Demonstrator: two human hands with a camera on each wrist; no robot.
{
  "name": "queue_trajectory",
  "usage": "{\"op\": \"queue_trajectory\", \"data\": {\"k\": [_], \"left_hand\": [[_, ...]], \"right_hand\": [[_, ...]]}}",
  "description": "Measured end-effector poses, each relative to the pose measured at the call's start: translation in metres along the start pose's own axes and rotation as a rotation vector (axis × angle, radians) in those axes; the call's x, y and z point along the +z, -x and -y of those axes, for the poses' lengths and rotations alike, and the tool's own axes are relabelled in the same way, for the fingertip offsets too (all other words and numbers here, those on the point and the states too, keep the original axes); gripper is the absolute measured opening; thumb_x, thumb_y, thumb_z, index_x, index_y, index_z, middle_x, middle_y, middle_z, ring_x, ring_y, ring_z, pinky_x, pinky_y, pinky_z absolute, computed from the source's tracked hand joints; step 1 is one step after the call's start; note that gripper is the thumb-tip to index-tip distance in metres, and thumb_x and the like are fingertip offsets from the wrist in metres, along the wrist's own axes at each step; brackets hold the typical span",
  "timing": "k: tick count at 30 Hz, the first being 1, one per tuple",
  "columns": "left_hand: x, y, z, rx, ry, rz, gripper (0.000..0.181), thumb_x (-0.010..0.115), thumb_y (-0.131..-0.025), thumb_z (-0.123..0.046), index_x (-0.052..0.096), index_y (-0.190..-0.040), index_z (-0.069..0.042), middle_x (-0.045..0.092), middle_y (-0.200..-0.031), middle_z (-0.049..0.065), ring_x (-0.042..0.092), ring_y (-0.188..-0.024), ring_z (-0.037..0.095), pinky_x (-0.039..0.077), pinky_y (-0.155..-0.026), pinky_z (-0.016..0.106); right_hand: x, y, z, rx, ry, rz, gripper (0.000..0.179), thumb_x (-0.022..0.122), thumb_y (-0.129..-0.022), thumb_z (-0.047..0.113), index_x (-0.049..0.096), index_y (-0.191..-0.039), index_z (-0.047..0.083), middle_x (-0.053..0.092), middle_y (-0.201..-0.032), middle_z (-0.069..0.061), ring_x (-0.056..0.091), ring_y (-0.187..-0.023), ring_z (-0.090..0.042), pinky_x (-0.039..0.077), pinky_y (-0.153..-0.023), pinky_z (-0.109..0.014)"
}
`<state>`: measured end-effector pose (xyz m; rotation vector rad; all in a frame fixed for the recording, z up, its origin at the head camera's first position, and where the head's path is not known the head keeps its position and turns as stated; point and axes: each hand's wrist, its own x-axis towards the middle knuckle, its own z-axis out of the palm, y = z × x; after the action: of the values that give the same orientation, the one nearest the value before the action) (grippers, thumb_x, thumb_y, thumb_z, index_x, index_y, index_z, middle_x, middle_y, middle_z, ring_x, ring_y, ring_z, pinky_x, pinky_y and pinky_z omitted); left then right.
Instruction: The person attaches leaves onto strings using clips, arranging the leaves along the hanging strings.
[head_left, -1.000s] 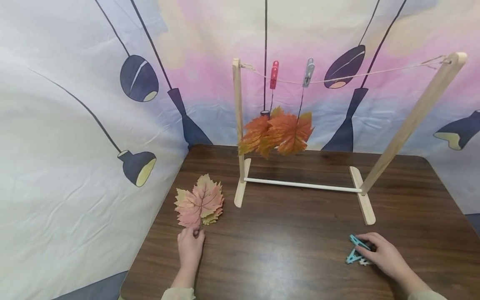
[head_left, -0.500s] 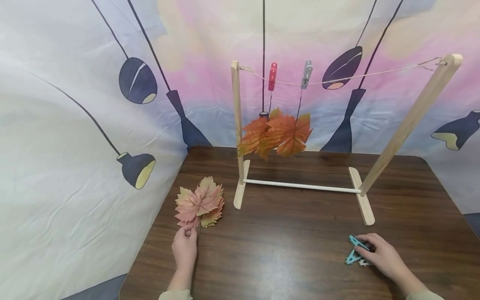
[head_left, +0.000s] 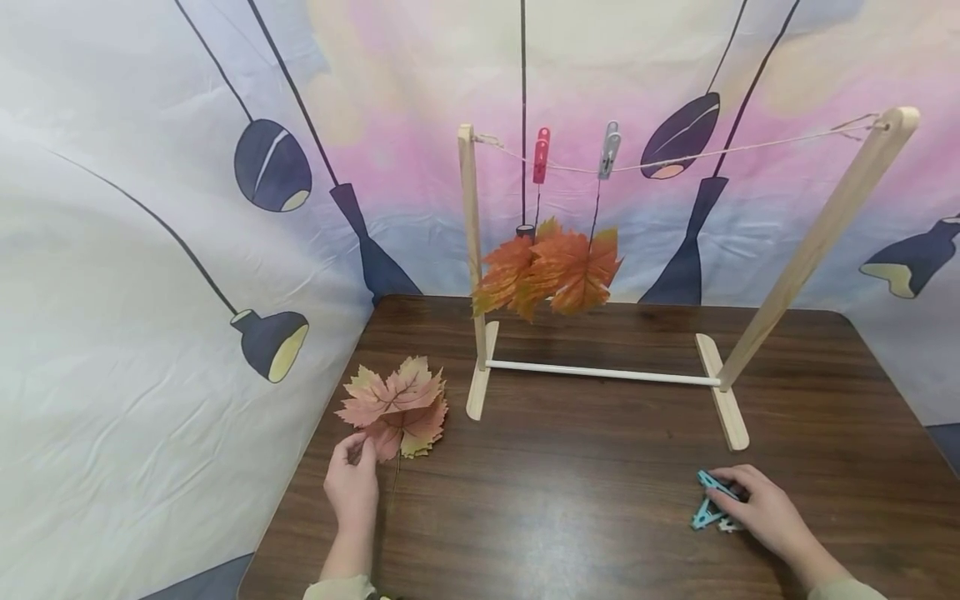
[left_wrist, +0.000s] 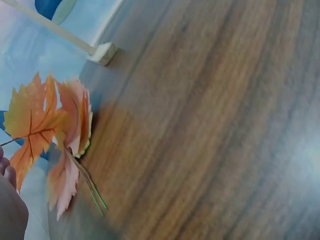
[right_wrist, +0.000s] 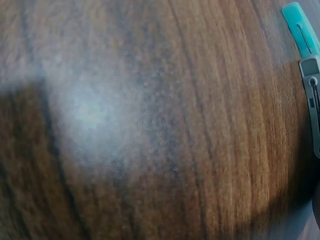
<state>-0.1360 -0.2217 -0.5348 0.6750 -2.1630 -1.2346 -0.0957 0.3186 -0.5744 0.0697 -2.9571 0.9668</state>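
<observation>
My left hand point(head_left: 351, 487) pinches the thin stem of an artificial maple leaf point(head_left: 382, 400) and tilts it up from a small pile of pinkish leaves point(head_left: 426, 429) at the table's left side. Seen from the left wrist, that lifted leaf point(left_wrist: 32, 125) looks orange, with the other leaves point(left_wrist: 77, 110) beside it and their stems trailing on the table. My right hand point(head_left: 768, 510) is at the right, thumb and fingers around a teal clothespin point(head_left: 705, 512) in a small cluster. A grey clothespin point(right_wrist: 311, 100) lies in it too; the fingers partly cover the cluster.
A wooden rack with left post point(head_left: 471, 250) and right post point(head_left: 817, 250) stands at the back, joined by a white rod point(head_left: 600, 372). From its string, a red clothespin point(head_left: 541, 156) and a grey clothespin point(head_left: 609, 150) hold orange leaves point(head_left: 577, 271). A printed cloth hangs behind.
My left hand has moved left and slightly up, drawing the leaf's stem away from the pile and tilting the leaf. The right hand has stayed at the clothespins.
</observation>
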Motion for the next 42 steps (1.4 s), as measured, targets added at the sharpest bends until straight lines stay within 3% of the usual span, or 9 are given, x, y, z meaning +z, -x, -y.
{"op": "queue_trajectory", "data": {"k": [12,17,24,36,42], "left_hand": [[0.004,-0.008,-0.022,-0.011,0.129,-0.02,0.025,0.06,-0.091,-0.025,0.065,-0.102,-0.003,0.065,-0.099,0.011,0.054,-0.089,0.013,0.04,-0.075,0.021],[0.004,-0.015,-0.036,0.033,0.165,-0.016,0.025,0.061,-0.091,-0.023,0.065,-0.103,-0.002,0.065,-0.1,0.011,0.055,-0.09,0.013,0.041,-0.077,0.02],[0.002,-0.024,-0.052,0.123,0.139,-0.031,0.025,0.06,-0.092,-0.024,0.066,-0.102,-0.002,0.064,-0.098,0.011,0.055,-0.09,0.014,0.041,-0.077,0.021],[0.0,-0.029,-0.07,0.307,0.16,-0.053,0.016,0.062,-0.09,-0.012,0.066,-0.094,0.003,0.063,-0.092,0.011,0.051,-0.079,-0.001,0.041,-0.07,0.013],[0.001,-0.029,-0.078,0.342,0.188,-0.067,0.016,0.061,-0.09,-0.01,0.066,-0.092,0.005,0.064,-0.091,0.012,0.051,-0.079,-0.002,0.041,-0.07,0.013]], "right_hand": [[-0.001,-0.003,0.005,0.056,0.0,0.025,0.036,0.066,-0.086,0.038,0.068,-0.103,0.007,0.059,-0.095,-0.002,0.048,-0.074,-0.005,0.04,-0.059,-0.025],[0.0,-0.005,0.011,0.1,0.005,0.043,0.044,0.066,-0.085,0.042,0.067,-0.106,0.003,0.059,-0.097,-0.007,0.052,-0.077,-0.012,0.042,-0.062,-0.03],[0.005,-0.006,0.015,0.059,0.073,0.053,0.051,0.072,-0.079,0.046,0.066,-0.104,0.002,0.058,-0.096,-0.01,0.054,-0.084,-0.023,0.045,-0.067,-0.039],[0.006,-0.01,0.013,0.053,0.101,0.075,0.037,0.072,-0.081,0.034,0.067,-0.102,0.004,0.059,-0.096,-0.008,0.054,-0.085,-0.024,0.045,-0.066,-0.04],[0.002,-0.009,0.014,0.029,0.09,0.048,0.038,0.073,-0.08,0.036,0.068,-0.1,0.004,0.059,-0.095,-0.007,0.055,-0.083,-0.021,0.046,-0.068,-0.04]]}}
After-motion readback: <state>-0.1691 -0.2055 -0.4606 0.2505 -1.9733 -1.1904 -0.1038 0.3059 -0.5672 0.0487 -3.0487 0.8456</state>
